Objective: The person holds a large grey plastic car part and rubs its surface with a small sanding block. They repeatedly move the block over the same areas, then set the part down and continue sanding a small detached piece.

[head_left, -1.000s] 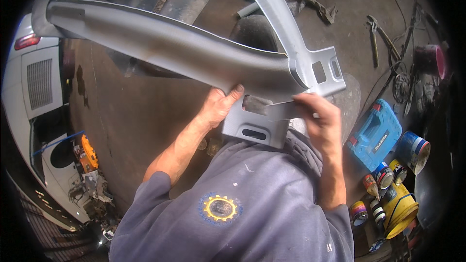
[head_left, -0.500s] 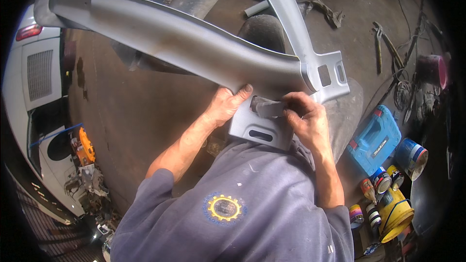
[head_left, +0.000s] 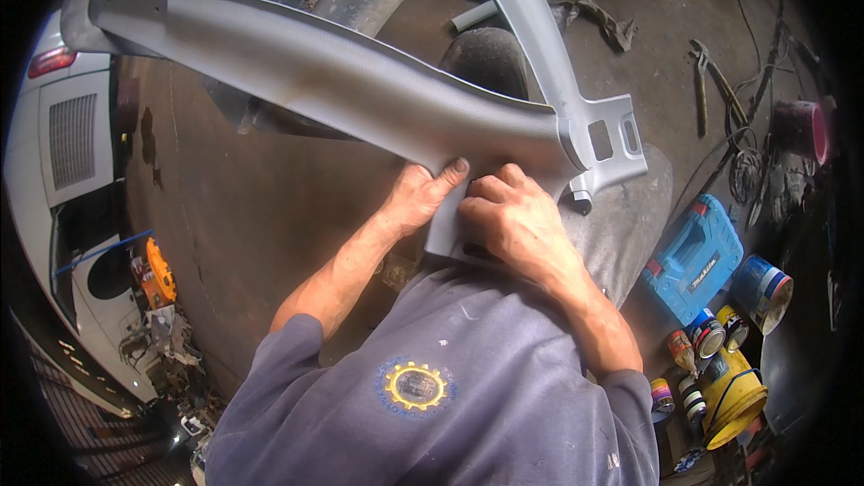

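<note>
A long, curved grey trim panel (head_left: pixel 315 67) stretches from my lap to the far left, its flared near end against my dark shirt. My left hand (head_left: pixel 418 196) is closed on that end's left edge, thumb on top. Bent over the cutouts in the same end, my right hand (head_left: pixel 520 216) has its fingers curled down against the panel. They cover the strip of grey sandpaper seen between them a moment earlier. A second grey trim panel (head_left: pixel 537 31) with rectangular openings lies just right of the first.
At right, a blue tool case (head_left: pixel 697 261) stands by several paint cans and a yellow bucket (head_left: pixel 733 409). Farther back lie pliers (head_left: pixel 702 85), cables and a pink-rimmed bucket (head_left: pixel 801 132). A white vehicle part (head_left: pixel 81 139) and an orange tool (head_left: pixel 160 270) are at left.
My right hand has moved left and turned over the cutout, hiding the grey strip and much of the panel's end. The left hand and both panels have stayed about where they were.
</note>
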Demonstrator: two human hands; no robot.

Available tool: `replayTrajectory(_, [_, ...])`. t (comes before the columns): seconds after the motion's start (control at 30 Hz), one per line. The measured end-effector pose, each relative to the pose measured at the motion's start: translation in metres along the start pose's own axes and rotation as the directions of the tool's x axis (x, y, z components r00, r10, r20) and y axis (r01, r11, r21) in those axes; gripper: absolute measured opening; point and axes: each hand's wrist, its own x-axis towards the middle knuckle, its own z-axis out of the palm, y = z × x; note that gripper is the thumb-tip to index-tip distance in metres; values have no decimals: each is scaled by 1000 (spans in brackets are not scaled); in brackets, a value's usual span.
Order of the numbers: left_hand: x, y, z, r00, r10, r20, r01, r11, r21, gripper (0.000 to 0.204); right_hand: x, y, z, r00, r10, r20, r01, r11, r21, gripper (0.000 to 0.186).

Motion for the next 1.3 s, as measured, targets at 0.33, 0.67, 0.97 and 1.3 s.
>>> replayTrajectory(0.33, [1,0,1,998,58,-1,-58,998,-33,57,2,5,-9,996,29,-90,-19,995,103,41])
replayTrajectory(0.67, [3,0,5,995,-94,13,95,994,-58,53,-54,-15,-18,935,314,-162,-340,926,-166,41])
replayTrajectory(0.97, [5,-9,2,998,-46,45,49,996,-76,54,-53,-3,2,984,92,-151,-121,973,-198,31])
replayTrajectory(1.3, [-4,12,9,988,-150,23,151,962,-228,47,-92,15,-1,908,59,-416,-102,991,-82,32])
